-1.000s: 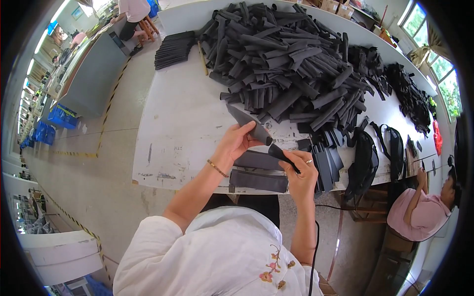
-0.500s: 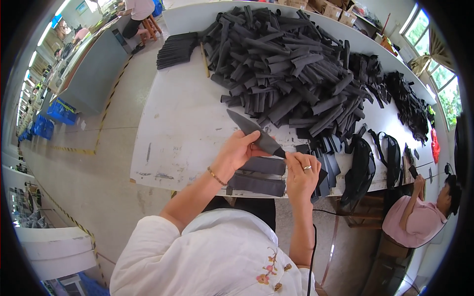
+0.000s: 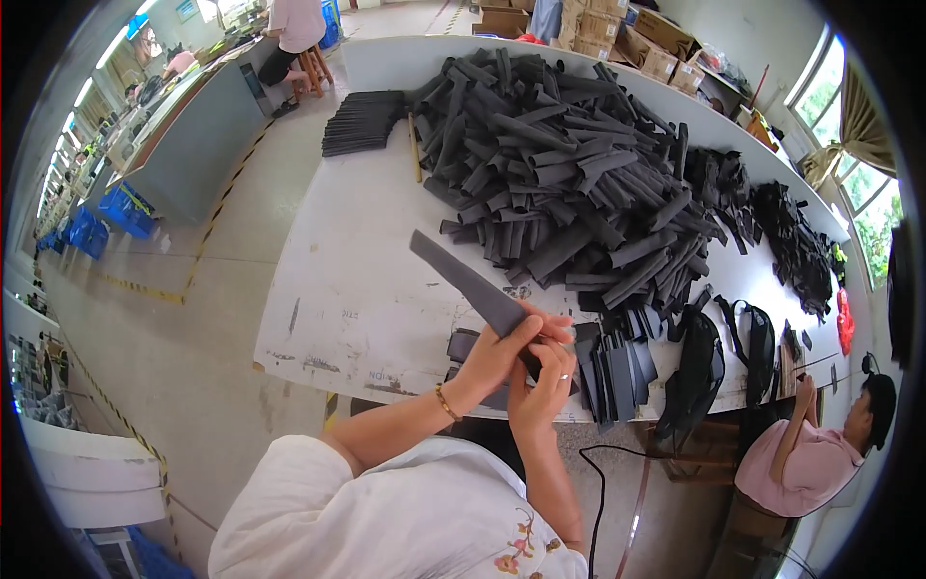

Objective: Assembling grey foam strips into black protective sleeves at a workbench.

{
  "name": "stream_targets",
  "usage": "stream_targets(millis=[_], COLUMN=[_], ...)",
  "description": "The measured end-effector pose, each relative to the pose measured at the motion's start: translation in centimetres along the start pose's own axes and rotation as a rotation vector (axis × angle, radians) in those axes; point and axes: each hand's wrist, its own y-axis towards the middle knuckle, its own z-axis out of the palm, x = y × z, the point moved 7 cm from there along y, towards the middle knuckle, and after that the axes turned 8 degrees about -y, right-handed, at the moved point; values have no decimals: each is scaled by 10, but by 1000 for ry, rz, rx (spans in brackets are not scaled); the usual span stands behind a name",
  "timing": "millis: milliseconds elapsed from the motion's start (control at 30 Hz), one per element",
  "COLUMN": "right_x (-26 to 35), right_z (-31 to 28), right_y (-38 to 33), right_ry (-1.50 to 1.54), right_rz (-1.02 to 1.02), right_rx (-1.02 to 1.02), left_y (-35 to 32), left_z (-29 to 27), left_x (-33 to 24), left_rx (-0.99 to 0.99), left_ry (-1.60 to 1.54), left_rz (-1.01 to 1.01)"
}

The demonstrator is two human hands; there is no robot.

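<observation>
Both of my hands hold one long dark grey fabric strip [image 3: 461, 278] above the front of the white table. It slants away to the far left and looks folded or tube-like. My left hand [image 3: 494, 359] is closed on its near part, thumb on top. Pressed against it, my right hand [image 3: 542, 391], with a ring, has its fingers curled at the strip's near end, which the hands mostly hide. Below the hands lie flat dark pieces [image 3: 463, 344], partly covered. A fanned stack of dark flat pieces [image 3: 617, 372] sits just right of my right hand.
A big heap of dark fabric strips [image 3: 569, 164] fills the far middle of the table [image 3: 328, 261]. Farther left are a neat row of strips [image 3: 364, 123] and a thin wooden stick [image 3: 415, 147]. Black bags [image 3: 696, 357] lie to the right, near a seated person in pink [image 3: 801, 454].
My right hand has moved left and closed in against my left hand. The strip now reaches farther toward the far left and looks flatter. The view has shifted slightly.
</observation>
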Motion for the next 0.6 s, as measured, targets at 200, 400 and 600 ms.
stream_targets(millis=[200,400,600], right_x=[-18,4,-27], right_z=[-7,0,-2], right_y=[-4,18,1], right_ry=[-35,42,90], right_rz=[66,29,82], right_rx=[158,162,273], left_y=[4,-7,2], left_z=[-16,-14,-23], left_x=[-24,-12,-31], left_rx=[-33,-69,-95], left_ry=[-9,-152,-153], left_rz=[65,-28,85])
